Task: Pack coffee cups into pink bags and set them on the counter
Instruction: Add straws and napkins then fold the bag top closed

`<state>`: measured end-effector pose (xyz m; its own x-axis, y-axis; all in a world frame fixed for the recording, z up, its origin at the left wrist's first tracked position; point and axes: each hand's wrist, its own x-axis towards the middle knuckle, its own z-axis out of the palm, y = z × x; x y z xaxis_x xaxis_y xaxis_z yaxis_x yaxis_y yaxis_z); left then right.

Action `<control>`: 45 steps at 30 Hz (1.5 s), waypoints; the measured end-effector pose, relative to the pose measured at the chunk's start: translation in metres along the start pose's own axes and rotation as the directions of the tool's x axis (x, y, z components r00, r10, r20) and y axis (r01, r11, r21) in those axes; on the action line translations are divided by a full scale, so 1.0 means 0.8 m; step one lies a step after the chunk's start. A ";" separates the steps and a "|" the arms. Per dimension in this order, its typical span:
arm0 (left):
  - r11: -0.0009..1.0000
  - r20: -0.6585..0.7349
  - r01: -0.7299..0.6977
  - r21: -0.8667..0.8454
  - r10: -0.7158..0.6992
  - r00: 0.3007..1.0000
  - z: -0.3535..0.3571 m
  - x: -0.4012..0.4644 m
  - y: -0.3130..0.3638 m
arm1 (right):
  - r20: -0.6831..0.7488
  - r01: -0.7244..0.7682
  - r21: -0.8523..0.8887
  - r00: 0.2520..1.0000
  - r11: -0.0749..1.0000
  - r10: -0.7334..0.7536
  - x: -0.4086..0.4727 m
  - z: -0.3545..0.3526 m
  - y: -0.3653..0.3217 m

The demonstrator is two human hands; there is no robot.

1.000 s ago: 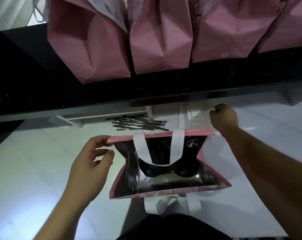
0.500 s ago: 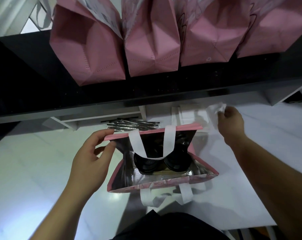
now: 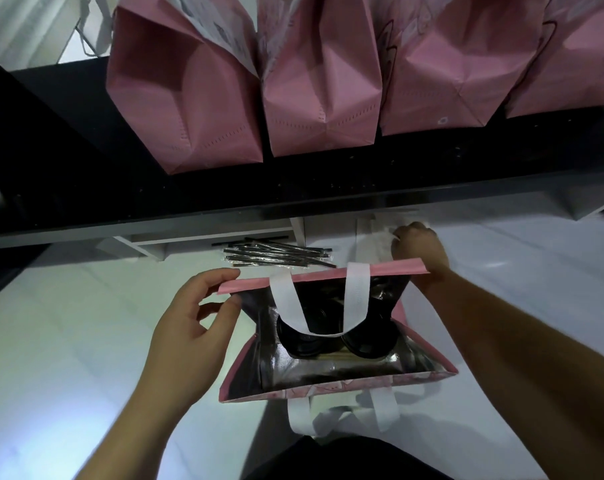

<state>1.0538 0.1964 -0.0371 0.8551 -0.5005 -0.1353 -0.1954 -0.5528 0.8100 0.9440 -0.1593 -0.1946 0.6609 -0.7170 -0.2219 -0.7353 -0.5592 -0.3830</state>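
Observation:
An open pink bag (image 3: 328,389) with a silver lining stands on the white worktop in front of me. Two cups with black lids (image 3: 304,344) sit side by side at its bottom, partly hidden by a white handle (image 3: 356,292) that droops across the opening. My left hand (image 3: 186,334) pinches the far-left corner of the bag's rim between thumb and forefinger. My right hand (image 3: 420,247) is a closed fist just behind the rim's far-right end, with a bit of white paper (image 3: 383,237) at its fingers.
Several filled pink bags (image 3: 321,91) stand in a row on the raised black counter (image 3: 293,188) beyond. A bundle of wrapped black straws (image 3: 279,256) lies under the counter's edge, behind the open bag. My dark clothing fills the bottom centre.
My right hand lifted away from the bag's right corner with a white paper, then came back down beside that corner. My left hand stays on the left corner.

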 end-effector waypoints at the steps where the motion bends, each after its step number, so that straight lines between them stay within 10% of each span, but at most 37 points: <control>1: 1.000 0.000 0.001 0.004 -0.001 1.000 0.000 -0.001 0.001 | -0.021 0.032 -0.049 0.999 0.998 -0.034 0.000 0.003 0.000; 18: 1.000 0.012 -0.002 0.023 0.002 1.000 0.000 0.000 -0.006 | -0.051 0.017 -0.162 0.998 0.987 -0.025 -0.005 0.002 0.002; 35: 0.999 0.006 -0.035 0.022 0.035 0.999 -0.002 0.005 -0.003 | -0.201 -0.140 0.308 0.957 0.941 0.208 -0.008 -0.011 0.020; 45: 0.978 0.070 -0.172 0.121 0.164 0.984 0.000 0.025 0.007 | -0.091 -0.015 0.746 0.988 0.666 0.125 -0.166 -0.128 -0.014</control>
<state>1.0695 0.1831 -0.0350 0.7756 -0.6300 -0.0403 -0.3959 -0.5351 0.7463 0.8490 -0.1002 -0.0688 0.5472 -0.8162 -0.1853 -0.3876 -0.0509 -0.9204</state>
